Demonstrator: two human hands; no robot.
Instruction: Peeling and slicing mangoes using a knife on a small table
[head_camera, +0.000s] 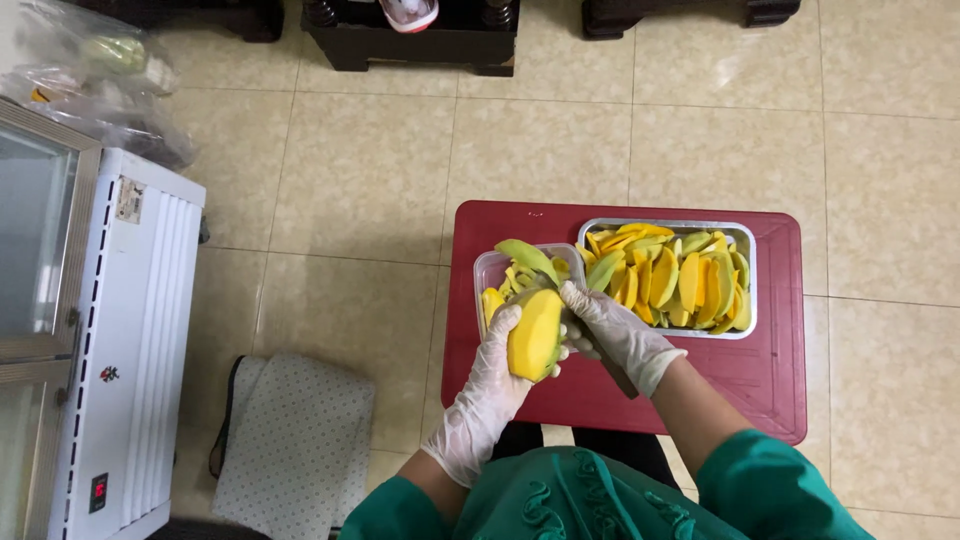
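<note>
— Fingers of the gloved left hand (492, 372)?
— Wrapped round a peeled yellow mango (535, 334) over the red plastic table (770, 375).
— And the gloved right hand (617, 332)?
— Closed on a knife handle (618, 375) — beside the clear tub (490, 268) and the metal tray of mango slices (666, 229).

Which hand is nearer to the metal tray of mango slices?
Right. The right hand is at the tray's lower left corner, nearly touching it. The left hand is farther left, holding the mango, which lies between it and the tray.

Yellow mango (535, 335) in white-gloved hands — red table (775, 370), yellow-green slices (670, 275), dotted grey mat (295, 440)
</note>
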